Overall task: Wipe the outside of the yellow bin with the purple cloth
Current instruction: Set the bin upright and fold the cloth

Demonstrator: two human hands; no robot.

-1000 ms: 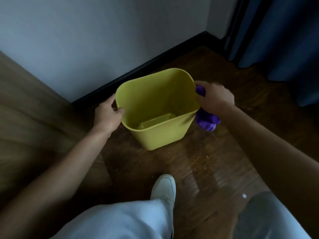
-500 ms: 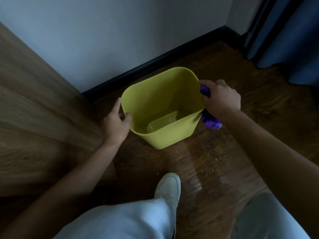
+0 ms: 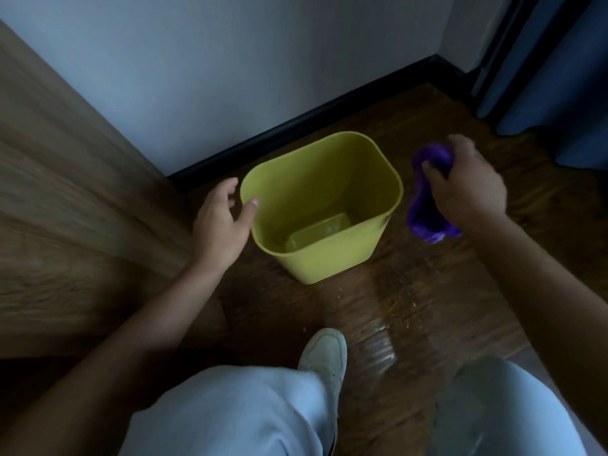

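The yellow bin stands upright on the dark wooden floor, open top towards me, with nothing inside. My left hand is at its left rim, fingers spread, thumb tip just touching the rim edge, not gripping. My right hand is to the right of the bin, a short gap away from its wall, and grips the purple cloth, which hangs bunched below my palm.
A wooden cabinet side rises close on the left. A white wall with a black skirting board runs behind the bin. Blue curtains hang at the far right. My white shoe and light trousers fill the foreground. Crumbs lie on the floor.
My right hand with the cloth has come off the bin's right wall and moved out to the right. My left hand has loosened its hold on the left rim and opened.
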